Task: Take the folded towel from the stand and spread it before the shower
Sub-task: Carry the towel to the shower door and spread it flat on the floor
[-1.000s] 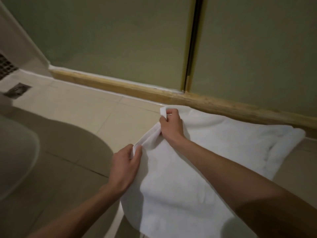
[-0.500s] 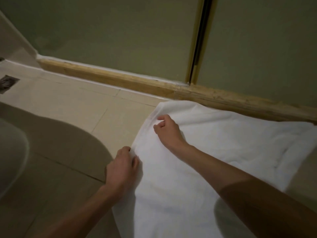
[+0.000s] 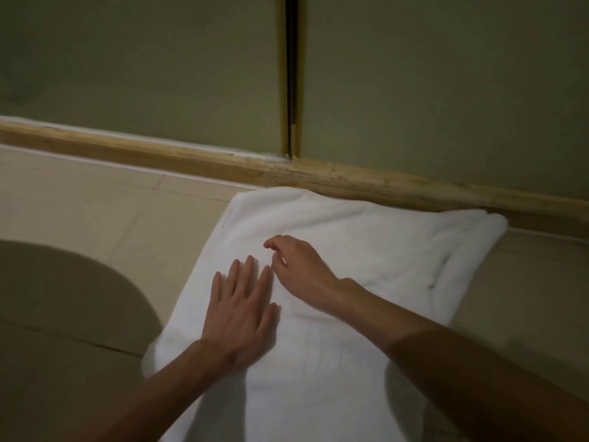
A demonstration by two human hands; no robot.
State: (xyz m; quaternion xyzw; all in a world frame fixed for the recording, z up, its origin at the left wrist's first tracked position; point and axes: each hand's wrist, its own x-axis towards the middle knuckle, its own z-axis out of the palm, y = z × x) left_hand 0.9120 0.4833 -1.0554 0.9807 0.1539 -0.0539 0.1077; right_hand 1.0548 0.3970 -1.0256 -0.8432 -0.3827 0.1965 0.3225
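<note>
A white towel (image 3: pixel 360 250) lies spread on the tiled floor, its far edge against the wooden threshold (image 3: pixel 366 181) of the shower's glass doors (image 3: pixel 159 68). The right end of the towel is still doubled over in a thick fold. My left hand (image 3: pixel 242 309) lies flat on the towel with straight fingers, palm down. My right hand (image 3: pixel 299 269) hovers just beyond it over the towel's middle, fingers loosely curled and holding nothing.
Beige floor tiles (image 3: pixel 95 212) stretch to the left. A dark rounded shadow (image 3: pixel 63 298) covers the floor at lower left. A brass-edged seam (image 3: pixel 291 74) divides the two glass panels.
Both hands let go of the towel's left edge and moved inward onto its surface. The left hand flattened out. The view shifted left, so the towel sits more central.
</note>
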